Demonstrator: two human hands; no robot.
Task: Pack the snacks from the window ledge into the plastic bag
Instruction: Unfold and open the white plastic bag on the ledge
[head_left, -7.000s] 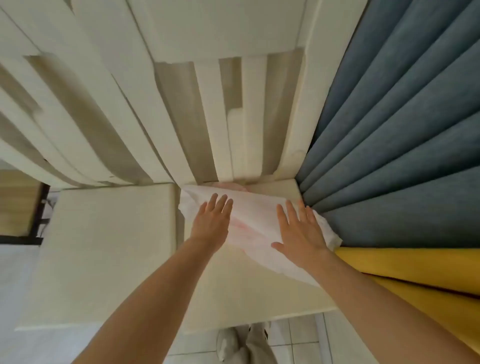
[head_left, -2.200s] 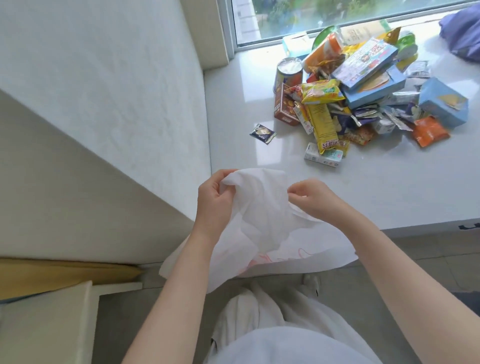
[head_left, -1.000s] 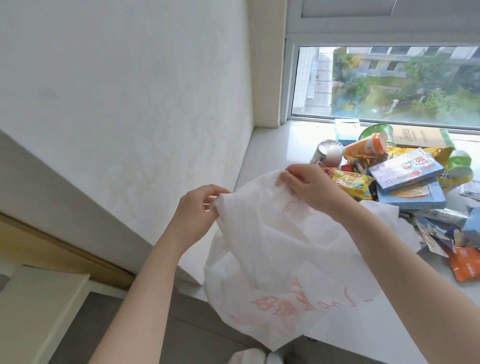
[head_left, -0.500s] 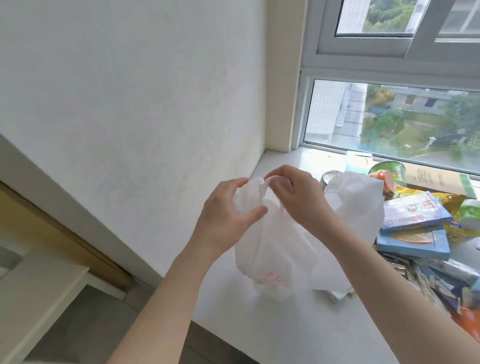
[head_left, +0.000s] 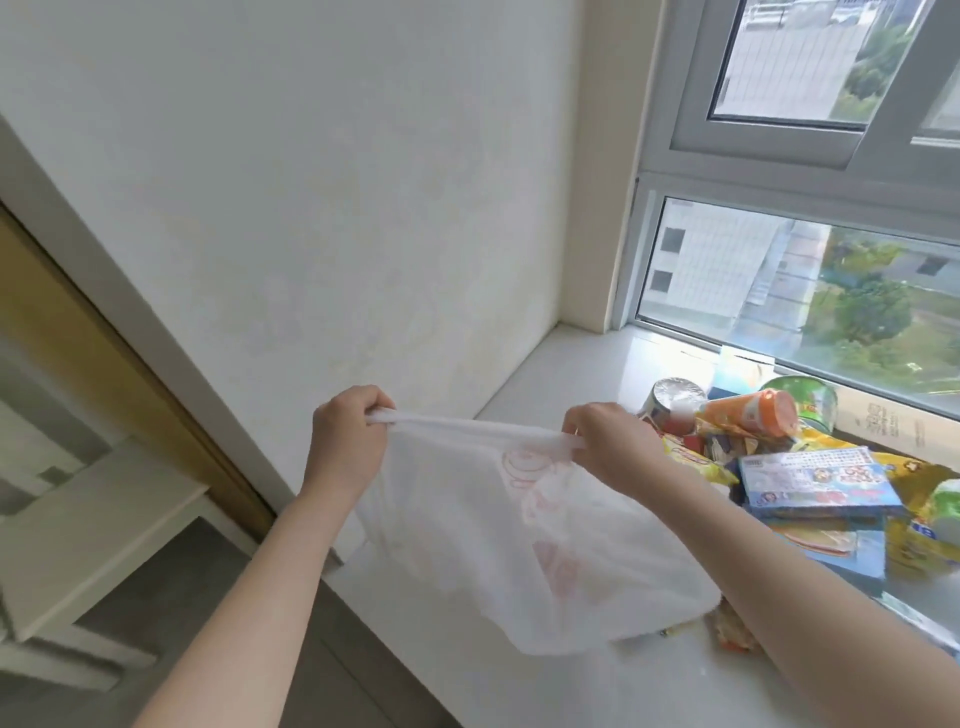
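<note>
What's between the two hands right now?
In the head view, only the plastic bag's taut top edge spans from left hand to right hand.

Head-height, close, facing window ledge

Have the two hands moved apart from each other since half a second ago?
Yes. The left hand and right hand now stretch the plastic bag rim wide above the ledge.

Bright daylight enters through the window beyond the right hand, glaring on the ledge. Edges bow from wide-angle distortion; overall slightly soft.
</note>
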